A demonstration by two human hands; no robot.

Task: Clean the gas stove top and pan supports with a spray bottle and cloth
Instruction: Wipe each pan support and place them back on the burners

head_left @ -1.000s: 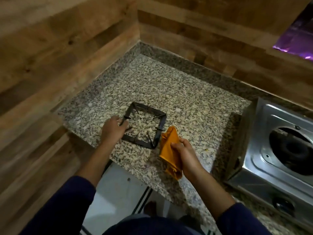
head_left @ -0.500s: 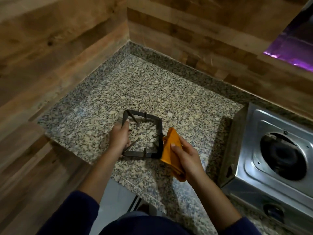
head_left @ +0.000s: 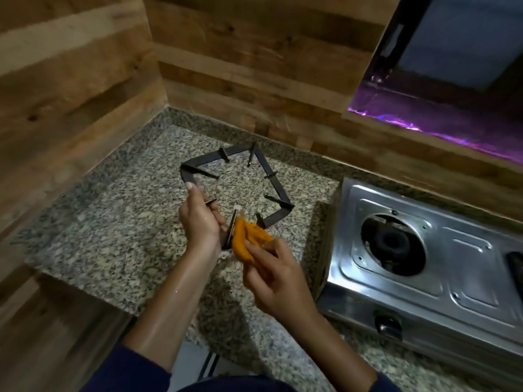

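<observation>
Nearest you, your right hand (head_left: 278, 275) is curled round the bunched orange cloth (head_left: 249, 239), pressing it against the near corner of the pan support (head_left: 208, 160); just beyond, your left hand (head_left: 201, 222) grips the support's near-left bar. The support looks stiff, fairly heavy metal with jutting prongs, so hold a plain bar; the soft cloth should fold round it; it lies over the granite counter (head_left: 119, 222), left of the gas stove (head_left: 467, 250).

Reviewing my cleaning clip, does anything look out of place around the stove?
The pan support is off the stove: the left hand holds it tilted over the granite counter while the right hand holds the orange cloth against it. The burner well sits bare. That suits cleaning; nothing looks spilled or damaged.
</observation>
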